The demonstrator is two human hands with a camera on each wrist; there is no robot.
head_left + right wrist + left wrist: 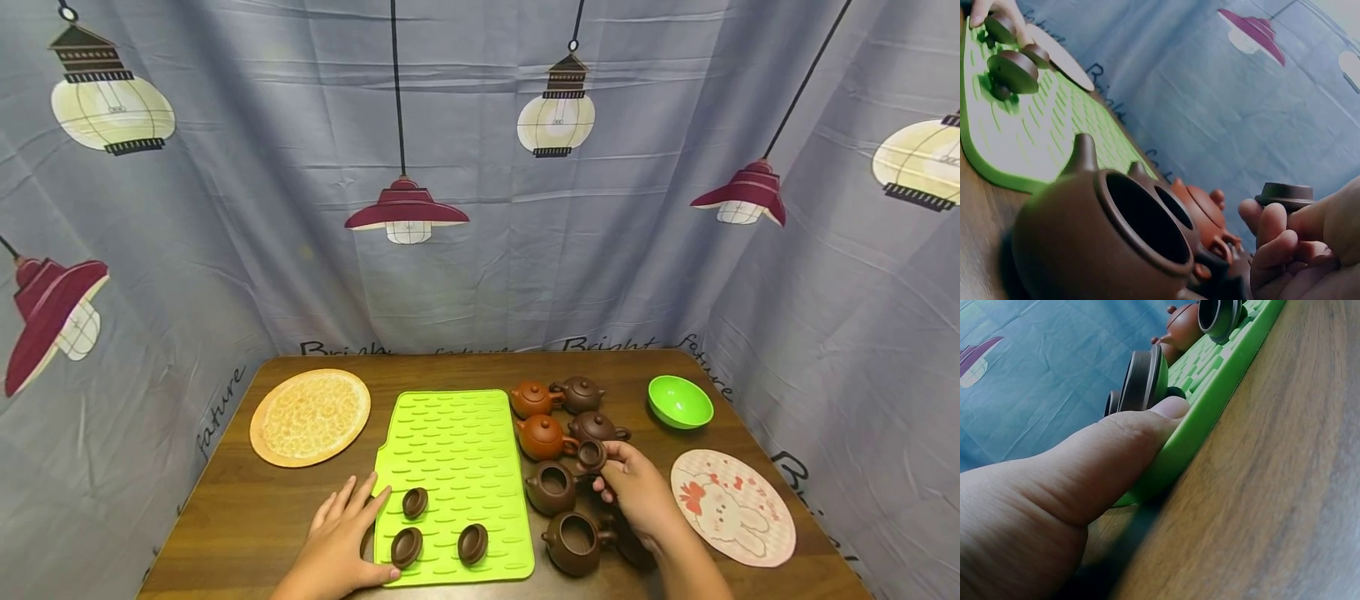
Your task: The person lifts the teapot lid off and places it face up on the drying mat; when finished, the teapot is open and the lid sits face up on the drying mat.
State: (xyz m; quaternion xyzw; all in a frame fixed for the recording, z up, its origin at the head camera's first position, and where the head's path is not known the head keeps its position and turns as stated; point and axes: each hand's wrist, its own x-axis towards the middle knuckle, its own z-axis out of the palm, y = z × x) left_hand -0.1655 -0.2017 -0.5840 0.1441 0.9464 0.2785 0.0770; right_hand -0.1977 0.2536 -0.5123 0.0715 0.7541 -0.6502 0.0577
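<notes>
Fingers spread, my left hand [339,533] rests at the near left corner of the green mat [457,433], its thumb [1141,434] on the mat's edge. Three upturned brown teapot lids lie on the mat: a small lid [415,502], a lid [406,547] close to the thumb, and another lid [472,544] to the right. Between thumb and fingers my right hand [637,492] pinches a small brown teapot lid [1285,195], its hollow side up. Below and left of that hand are two lidless brown teapots, a smaller teapot [552,490] and a larger teapot [576,546].
Behind these stand two orange teapots [531,399] and two dark brown teapots [581,394], lids on. A dark thing [632,546] is partly hidden under my right forearm. A green bowl [680,402] and rabbit mat [731,508] lie right, a round yellow mat [311,417] left.
</notes>
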